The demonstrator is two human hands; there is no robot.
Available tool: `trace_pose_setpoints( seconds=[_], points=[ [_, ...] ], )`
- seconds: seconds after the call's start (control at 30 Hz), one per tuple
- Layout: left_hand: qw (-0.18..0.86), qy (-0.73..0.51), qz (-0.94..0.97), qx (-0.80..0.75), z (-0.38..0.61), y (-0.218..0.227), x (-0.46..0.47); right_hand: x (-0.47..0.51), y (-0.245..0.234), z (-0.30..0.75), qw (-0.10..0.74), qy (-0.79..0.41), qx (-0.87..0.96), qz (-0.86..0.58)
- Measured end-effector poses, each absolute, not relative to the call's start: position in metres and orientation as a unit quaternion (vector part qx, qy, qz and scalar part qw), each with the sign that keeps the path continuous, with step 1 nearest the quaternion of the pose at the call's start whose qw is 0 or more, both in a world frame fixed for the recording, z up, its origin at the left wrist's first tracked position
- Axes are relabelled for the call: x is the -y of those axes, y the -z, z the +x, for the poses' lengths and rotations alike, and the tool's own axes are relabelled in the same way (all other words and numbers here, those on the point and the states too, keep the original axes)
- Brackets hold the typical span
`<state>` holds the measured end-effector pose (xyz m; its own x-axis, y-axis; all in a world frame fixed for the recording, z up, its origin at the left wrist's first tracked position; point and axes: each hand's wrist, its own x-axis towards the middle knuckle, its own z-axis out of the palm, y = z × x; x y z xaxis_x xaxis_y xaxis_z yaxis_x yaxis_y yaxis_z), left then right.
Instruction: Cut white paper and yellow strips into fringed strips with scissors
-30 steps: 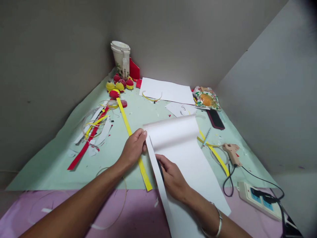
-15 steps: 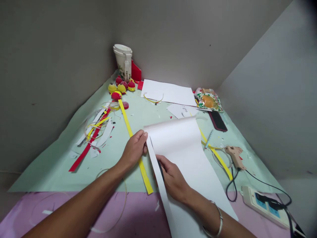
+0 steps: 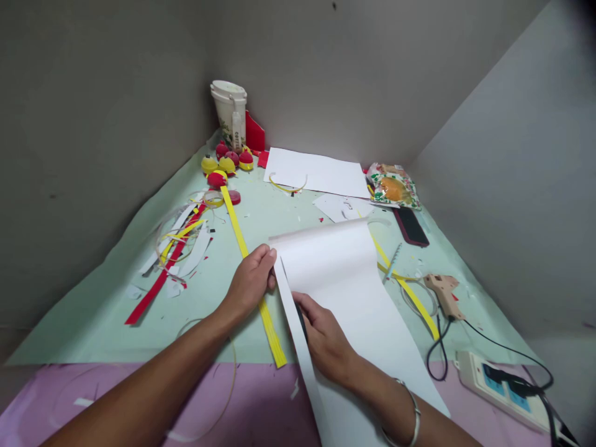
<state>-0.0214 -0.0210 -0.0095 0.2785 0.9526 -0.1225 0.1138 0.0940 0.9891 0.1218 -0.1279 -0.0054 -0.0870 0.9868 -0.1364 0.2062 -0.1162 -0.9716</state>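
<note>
A long sheet of white paper slopes toward me, with a narrow strip partly cut free along its left side. My left hand is closed, pinching the sheet's far left corner between thumb and fingers. Black-handled scissors are gripped in my right hand, set in the slit between strip and sheet; paper and fingers hide most of them. Just left of the sheet and partly under my left wrist lies a yellow strip.
Paper scraps and a red strip lie left, below red-and-yellow balls and a lidded cup. White paper lies at the back. Right are a packet, phone, glue gun and power strip.
The view has shifted slightly. Both hands, the sheet and the scissors hold almost the same places; the slit looks about as long as before.
</note>
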Motion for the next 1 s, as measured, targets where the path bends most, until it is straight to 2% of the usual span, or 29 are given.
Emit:
trace_pose_setpoints(
  seconds=[1.0],
  points=[
    [0.568, -0.371, 0.565, -0.469, -0.0220, 0.0119, 0.0205, 0.1246, 0.0091, 0.1211, 0.387, -0.491, 0.546, -0.558]
  ],
)
